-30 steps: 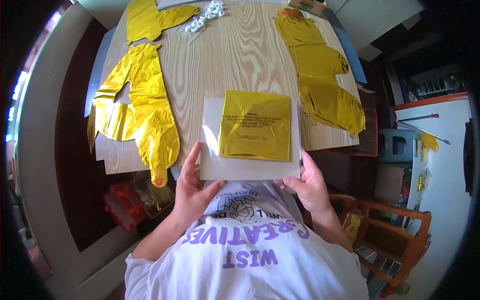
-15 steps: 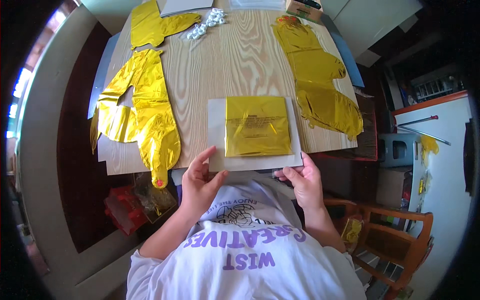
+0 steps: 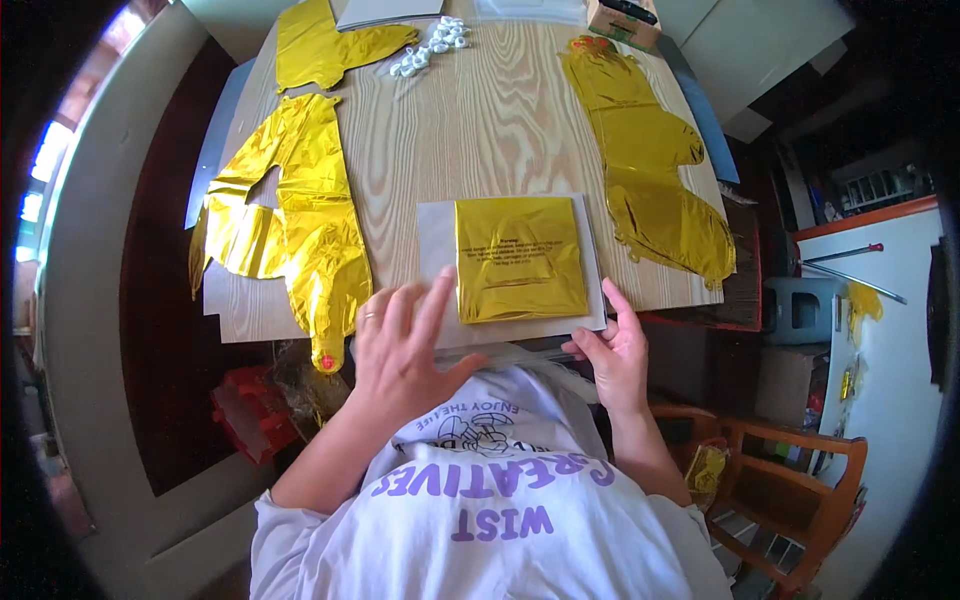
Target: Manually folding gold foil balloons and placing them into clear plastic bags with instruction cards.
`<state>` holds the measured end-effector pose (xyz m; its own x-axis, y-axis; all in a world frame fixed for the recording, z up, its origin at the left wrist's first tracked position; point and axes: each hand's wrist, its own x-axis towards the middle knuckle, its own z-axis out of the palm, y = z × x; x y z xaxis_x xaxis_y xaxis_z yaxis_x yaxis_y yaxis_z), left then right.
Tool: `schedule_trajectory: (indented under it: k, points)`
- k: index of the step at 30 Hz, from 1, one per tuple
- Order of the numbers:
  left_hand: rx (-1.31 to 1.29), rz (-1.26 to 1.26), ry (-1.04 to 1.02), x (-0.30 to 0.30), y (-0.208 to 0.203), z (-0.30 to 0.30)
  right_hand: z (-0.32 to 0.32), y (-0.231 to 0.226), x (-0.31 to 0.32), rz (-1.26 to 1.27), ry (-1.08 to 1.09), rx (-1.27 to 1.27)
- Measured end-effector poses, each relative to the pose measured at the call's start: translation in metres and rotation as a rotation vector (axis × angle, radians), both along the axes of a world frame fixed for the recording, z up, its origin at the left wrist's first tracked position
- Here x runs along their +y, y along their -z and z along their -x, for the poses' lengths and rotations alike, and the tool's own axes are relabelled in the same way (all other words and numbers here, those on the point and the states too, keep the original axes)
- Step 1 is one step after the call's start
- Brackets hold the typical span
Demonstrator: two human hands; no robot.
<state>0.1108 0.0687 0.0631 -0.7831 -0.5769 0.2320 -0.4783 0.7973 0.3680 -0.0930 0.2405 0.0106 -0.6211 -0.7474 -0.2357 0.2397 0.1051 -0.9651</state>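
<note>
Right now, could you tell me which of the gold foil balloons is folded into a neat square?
The folded gold balloon on the grey card, between both hands; the others lie spread out flat.
</note>
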Motion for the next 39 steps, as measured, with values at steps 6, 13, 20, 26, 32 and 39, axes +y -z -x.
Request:
schedule_trajectory:
  k: [6, 13, 20, 26, 32, 39]
  points:
    - [0.080, -0.044, 0.293, -0.023, 0.049, 0.003, -0.004, 0.007, -0.007, 0.052, 0.036, 0.045]
    - [0.175, -0.126, 0.244, -0.031, 0.043, 0.009, 0.001, 0.000, -0.014, -0.161, 0.014, 0.396]
    - [-0.141, -0.087, 0.147, -0.021, 0.011, 0.025, 0.026, -0.018, -0.012, -0.360, -0.176, 1.017]
    - [-0.014, -0.005, 0.449, -0.034, 0.034, 0.054, 0.027, -0.021, -0.012, -0.334, -0.179, 1.030]
    - [0.017, 0.066, 0.492, -0.038, 0.050, 0.049, 0.027, -0.021, -0.016, -0.303, -0.176, 1.077]
    - [0.110, 0.009, 0.496, -0.049, 0.042, 0.046, 0.081, -0.077, -0.077, -0.213, -0.266, 0.901]
